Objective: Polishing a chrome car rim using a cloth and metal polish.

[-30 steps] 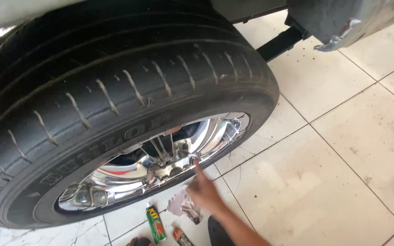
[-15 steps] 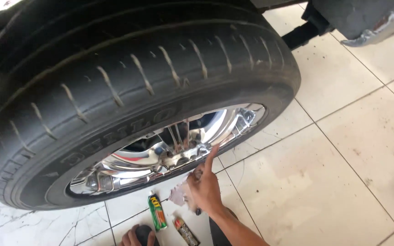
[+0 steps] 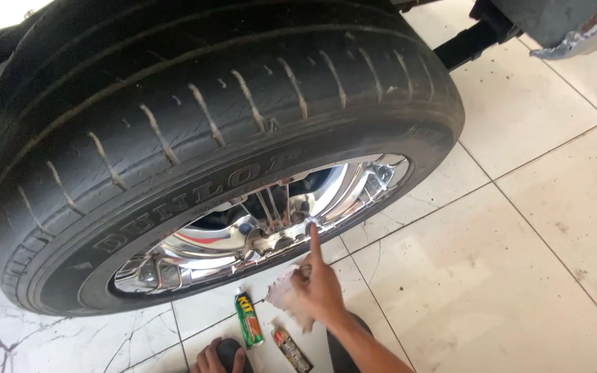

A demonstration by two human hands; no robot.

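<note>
Head view: right hand (image 3: 320,290), index finger extended, touches the chrome rim (image 3: 271,221) of the tyre (image 3: 195,138), remaining fingers closed on a pale cloth (image 3: 283,293). Left hand (image 3: 217,356) rests on the knee, grip indeterminate. Green tube (image 3: 247,319) lies on the floor tiles (image 3: 519,228). Step in hand: rim inspection; polishing requires cloth contact

White floor tiles (image 3: 519,228), grey bumper (image 3: 575,27)
</note>
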